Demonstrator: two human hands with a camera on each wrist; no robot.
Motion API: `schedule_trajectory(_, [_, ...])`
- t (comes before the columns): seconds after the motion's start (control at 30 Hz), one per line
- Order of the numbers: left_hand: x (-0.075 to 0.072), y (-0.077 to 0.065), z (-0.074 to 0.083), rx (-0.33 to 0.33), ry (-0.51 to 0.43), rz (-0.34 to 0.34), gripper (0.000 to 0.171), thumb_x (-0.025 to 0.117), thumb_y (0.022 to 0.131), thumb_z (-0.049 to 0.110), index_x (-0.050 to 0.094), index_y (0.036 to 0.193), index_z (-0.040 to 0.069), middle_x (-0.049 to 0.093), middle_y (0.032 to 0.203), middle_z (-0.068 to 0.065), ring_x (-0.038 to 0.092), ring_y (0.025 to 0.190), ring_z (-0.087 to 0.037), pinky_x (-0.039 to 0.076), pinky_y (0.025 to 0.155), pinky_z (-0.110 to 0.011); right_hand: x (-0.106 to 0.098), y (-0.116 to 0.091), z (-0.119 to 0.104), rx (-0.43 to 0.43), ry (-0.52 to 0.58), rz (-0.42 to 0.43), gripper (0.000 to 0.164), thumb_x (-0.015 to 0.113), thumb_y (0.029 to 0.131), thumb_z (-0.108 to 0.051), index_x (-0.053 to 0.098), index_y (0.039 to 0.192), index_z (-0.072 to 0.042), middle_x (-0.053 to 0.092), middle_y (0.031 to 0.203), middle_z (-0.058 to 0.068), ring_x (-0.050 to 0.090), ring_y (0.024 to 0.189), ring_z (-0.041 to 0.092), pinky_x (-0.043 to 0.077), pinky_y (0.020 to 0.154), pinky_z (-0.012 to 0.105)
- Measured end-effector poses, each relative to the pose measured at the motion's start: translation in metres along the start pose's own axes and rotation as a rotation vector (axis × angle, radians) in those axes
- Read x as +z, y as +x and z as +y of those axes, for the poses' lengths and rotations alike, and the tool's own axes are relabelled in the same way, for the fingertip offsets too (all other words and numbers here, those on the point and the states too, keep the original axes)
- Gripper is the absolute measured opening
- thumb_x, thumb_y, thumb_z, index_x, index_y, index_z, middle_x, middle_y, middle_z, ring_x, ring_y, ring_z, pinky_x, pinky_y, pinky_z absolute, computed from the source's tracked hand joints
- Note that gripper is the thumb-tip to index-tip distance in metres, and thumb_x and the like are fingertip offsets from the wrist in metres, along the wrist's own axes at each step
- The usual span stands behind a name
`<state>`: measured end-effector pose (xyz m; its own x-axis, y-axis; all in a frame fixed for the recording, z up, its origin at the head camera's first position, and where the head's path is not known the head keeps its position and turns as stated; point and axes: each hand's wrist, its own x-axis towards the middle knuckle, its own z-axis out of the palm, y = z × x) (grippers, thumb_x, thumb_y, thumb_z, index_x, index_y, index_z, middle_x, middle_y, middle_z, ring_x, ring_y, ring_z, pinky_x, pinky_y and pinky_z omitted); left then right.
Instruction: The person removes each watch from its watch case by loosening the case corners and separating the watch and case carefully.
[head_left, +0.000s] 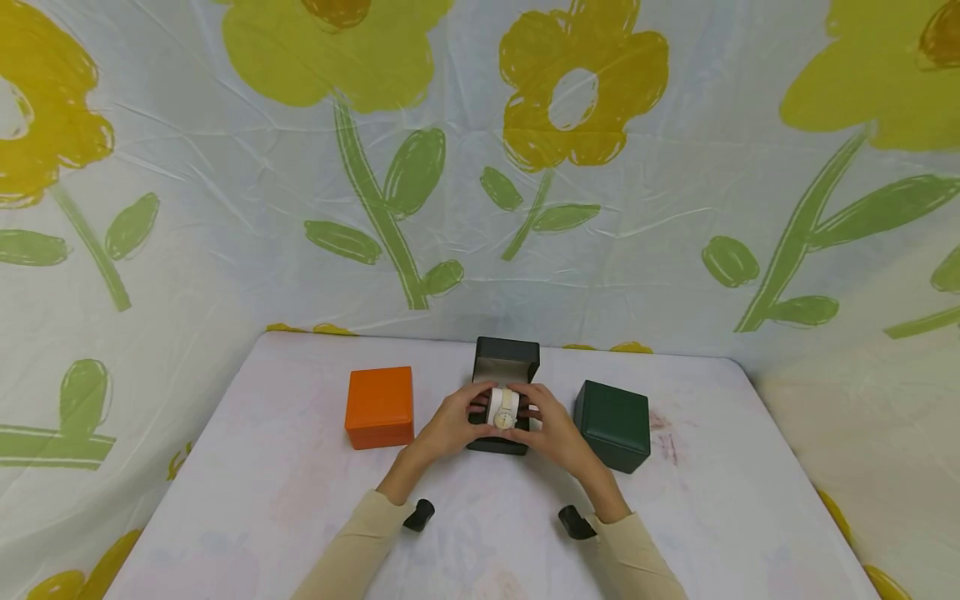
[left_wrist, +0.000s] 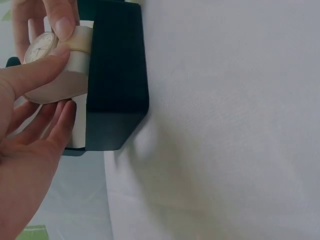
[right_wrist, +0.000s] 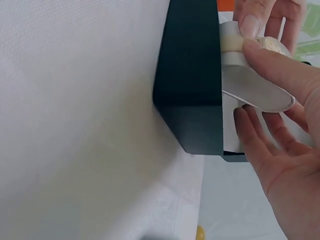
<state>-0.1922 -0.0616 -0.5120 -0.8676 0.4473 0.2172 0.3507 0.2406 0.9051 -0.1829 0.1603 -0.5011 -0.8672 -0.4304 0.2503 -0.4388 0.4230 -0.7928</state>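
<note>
A wristwatch (head_left: 505, 418) with a cream strap and round pale dial is wrapped round a white watch cushion (right_wrist: 255, 87). Both hands hold this cushion at the mouth of a dark watch box (head_left: 507, 358), whose lid stands open at the back. My left hand (head_left: 454, 423) grips the left side, and my right hand (head_left: 551, 427) grips the right. The left wrist view shows both thumbs on the strap near the dial (left_wrist: 41, 47), with fingers spread below the cushion. White lining shows inside the box, and the hands partly hide its opening.
An orange box (head_left: 380, 407) with its lid down sits to the left. On the right stands a closed dark green box (head_left: 613, 423), turned at an angle. A white cloth covers the table (head_left: 480, 533), and a flower-printed sheet (head_left: 645, 208) hangs behind it.
</note>
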Motion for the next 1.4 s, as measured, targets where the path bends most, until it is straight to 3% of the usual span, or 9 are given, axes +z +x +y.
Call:
schedule_trajectory(0.47, [-0.004,-0.004,0.0,-0.035,-0.101,-0.028,0.073,0.08,0.086,-0.005,0.046,0.15,-0.001,0.057,0.134,-0.019,0.059,0.117,-0.03,0.051,0.105,-0.044,-0.006,-0.003,-0.003,-0.005,0.116,-0.021,0.07,0.084,0.084,-0.004,0.052,0.147,-0.006,0.051,0.133,0.017,0.057,0.119,0.035,0.052,0.102,0.047])
schedule_trajectory(0.7, [-0.005,-0.006,0.003,-0.019,-0.142,-0.039,0.071,0.08,0.087,-0.002,0.046,0.15,-0.002,0.053,0.144,-0.019,0.059,0.117,-0.032,0.05,0.105,-0.046,-0.01,-0.006,-0.009,0.009,0.124,-0.034,0.073,0.085,0.084,-0.006,0.05,0.148,-0.007,0.051,0.135,0.014,0.056,0.123,0.036,0.052,0.103,0.042])
schedule_trajectory(0.97, [-0.005,-0.011,0.008,-0.024,-0.179,-0.05,0.072,0.08,0.087,-0.001,0.046,0.151,-0.002,0.052,0.143,-0.02,0.058,0.12,-0.033,0.048,0.107,-0.048,-0.013,-0.011,-0.013,-0.005,0.141,-0.028,0.073,0.086,0.083,-0.006,0.051,0.147,-0.004,0.053,0.137,0.012,0.056,0.123,0.038,0.053,0.102,0.035])
schedule_trajectory(1.2, [-0.006,-0.017,0.016,-0.056,-0.207,-0.06,0.073,0.08,0.088,0.0,0.045,0.151,-0.001,0.053,0.142,-0.019,0.057,0.119,-0.032,0.048,0.107,-0.047,-0.014,-0.015,-0.016,-0.028,0.159,-0.033,0.071,0.086,0.083,-0.007,0.053,0.145,-0.008,0.054,0.137,0.012,0.058,0.122,0.034,0.053,0.101,0.038])
schedule_trajectory(1.4, [-0.005,-0.022,0.02,-0.037,-0.221,-0.07,0.072,0.08,0.088,0.001,0.045,0.152,0.001,0.053,0.142,-0.019,0.057,0.117,-0.029,0.048,0.107,-0.05,-0.014,-0.02,-0.019,-0.023,0.173,-0.037,0.07,0.086,0.083,-0.009,0.054,0.145,-0.009,0.055,0.137,0.01,0.058,0.121,0.032,0.053,0.101,0.038])
